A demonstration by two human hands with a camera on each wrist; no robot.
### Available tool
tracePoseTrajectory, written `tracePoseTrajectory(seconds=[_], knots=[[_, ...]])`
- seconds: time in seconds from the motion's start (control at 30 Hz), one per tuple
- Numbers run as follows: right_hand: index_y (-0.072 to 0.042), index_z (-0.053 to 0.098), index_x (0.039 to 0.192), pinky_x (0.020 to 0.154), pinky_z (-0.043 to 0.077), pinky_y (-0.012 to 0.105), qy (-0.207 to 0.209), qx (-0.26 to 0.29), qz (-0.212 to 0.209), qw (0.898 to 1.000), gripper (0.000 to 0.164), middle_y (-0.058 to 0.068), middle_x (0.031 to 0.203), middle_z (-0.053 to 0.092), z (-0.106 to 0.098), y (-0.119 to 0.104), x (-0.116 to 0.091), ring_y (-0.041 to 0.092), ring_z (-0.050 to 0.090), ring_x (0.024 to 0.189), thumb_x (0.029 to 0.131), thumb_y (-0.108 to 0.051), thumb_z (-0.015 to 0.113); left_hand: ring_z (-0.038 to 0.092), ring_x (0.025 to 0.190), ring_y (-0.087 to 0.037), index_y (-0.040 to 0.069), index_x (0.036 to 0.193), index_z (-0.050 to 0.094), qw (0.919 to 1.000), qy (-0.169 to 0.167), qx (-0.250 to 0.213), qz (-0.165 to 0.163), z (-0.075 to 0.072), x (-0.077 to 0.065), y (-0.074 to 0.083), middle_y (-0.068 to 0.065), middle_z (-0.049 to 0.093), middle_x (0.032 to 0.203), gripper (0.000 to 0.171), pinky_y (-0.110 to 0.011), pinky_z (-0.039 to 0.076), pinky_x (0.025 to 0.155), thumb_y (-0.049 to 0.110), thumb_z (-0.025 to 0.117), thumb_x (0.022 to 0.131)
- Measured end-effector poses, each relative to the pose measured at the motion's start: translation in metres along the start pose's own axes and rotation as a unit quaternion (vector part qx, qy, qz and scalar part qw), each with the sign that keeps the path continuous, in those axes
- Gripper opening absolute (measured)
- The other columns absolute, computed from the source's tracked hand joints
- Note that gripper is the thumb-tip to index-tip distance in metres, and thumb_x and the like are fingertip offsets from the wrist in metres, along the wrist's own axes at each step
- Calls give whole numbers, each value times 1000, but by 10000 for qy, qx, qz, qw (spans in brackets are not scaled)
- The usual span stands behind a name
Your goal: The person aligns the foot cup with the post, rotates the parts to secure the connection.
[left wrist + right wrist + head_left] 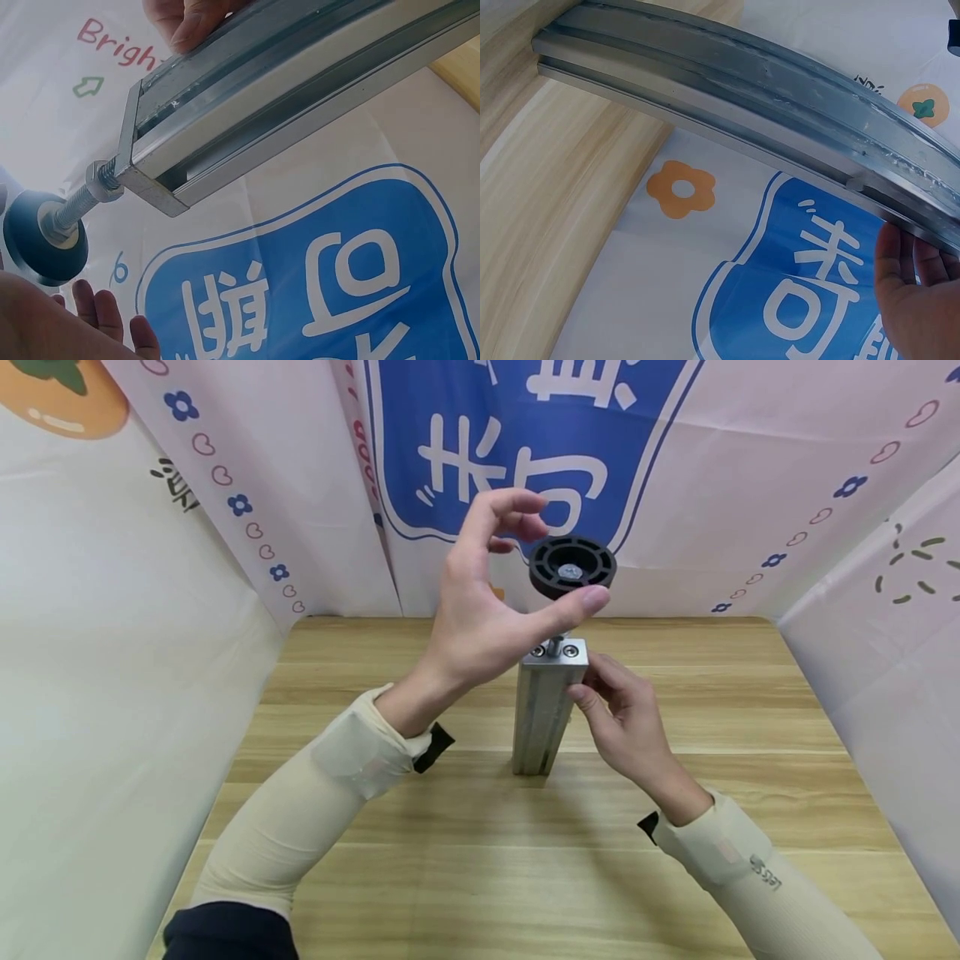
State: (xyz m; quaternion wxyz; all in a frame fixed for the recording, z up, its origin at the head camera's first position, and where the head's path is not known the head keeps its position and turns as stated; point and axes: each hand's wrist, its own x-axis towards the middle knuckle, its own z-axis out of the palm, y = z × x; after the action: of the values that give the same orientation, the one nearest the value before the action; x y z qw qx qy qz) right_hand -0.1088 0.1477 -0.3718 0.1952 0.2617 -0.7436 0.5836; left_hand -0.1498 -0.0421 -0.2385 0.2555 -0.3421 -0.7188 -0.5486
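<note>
An aluminium profile (538, 718) stands upright on the table, with an end plate (555, 653) bolted on top. A threaded stem (75, 204) with a nut (103, 181) rises from the plate and carries a round black levelling foot (573, 566). My left hand (480, 602) is spread around the foot; its thumb overlaps the near rim in the head view, while the bent fingers stand apart from the far side. Near its top end, my right hand (630, 718) holds the profile between thumb and fingers.
The wood-grain table (450, 860) ends at a printed cloth backdrop (300, 510) with a blue sign. White cloth walls (112, 693) stand to both sides. Each wrist wears a cream sleeve with a black piece (433, 748) sticking out.
</note>
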Motion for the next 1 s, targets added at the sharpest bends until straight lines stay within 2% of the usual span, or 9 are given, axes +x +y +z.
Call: tracePoseTrajectory(seconds=[0.17, 0.4, 0.6, 0.87, 1.0], knots=[[7, 67, 130, 71, 50, 21, -7, 53, -8, 10000, 35, 5, 101, 67, 1, -1, 1, 11, 56, 82, 101, -11, 66, 57, 112, -14, -3, 132, 56, 10000, 57, -12, 7, 0, 0, -1, -12, 65, 118, 71, -30, 40, 101, 23, 91, 75], [6, 67, 132, 71, 49, 20, -17, -13, 20, 10000, 32, 2, 104, 67, 1, -1, 0, 11, 55, 82, 100, -2, 64, 60, 113, -14, -3, 131, 57, 10000, 67, -30, 48, -1, 0, -2, -13, 68, 117, 68, -32, 40, 102, 23, 88, 77], [6, 67, 132, 70, 48, 21, -41, -8, 25, 10000, 33, 1, 103, 66, 0, 0, 0, 13, 55, 81, 101, -4, 64, 61, 114, -15, -4, 132, 55, 9998, -66, -156, 46, -2, 0, -2, -14, 70, 120, 66, -33, 40, 104, 25, 83, 80], [6, 67, 131, 70, 49, 21, 26, 44, 2, 10000, 33, 0, 104, 67, 1, 0, 1, 11, 56, 81, 99, 1, 65, 63, 119, -18, -6, 132, 51, 9979, -304, -571, -61, 0, -2, -3, -18, 71, 127, 60, -30, 37, 105, 30, 64, 87], [7, 68, 130, 70, 49, 21, 97, 85, -54, 9999, 33, 4, 102, 68, 1, 1, 1, 11, 56, 81, 98, 0, 66, 66, 123, -23, -8, 134, 49, 9948, -482, -885, -133, 1, -2, -2, -22, 71, 129, 56, -30, 35, 117, 24, 57, 89]])
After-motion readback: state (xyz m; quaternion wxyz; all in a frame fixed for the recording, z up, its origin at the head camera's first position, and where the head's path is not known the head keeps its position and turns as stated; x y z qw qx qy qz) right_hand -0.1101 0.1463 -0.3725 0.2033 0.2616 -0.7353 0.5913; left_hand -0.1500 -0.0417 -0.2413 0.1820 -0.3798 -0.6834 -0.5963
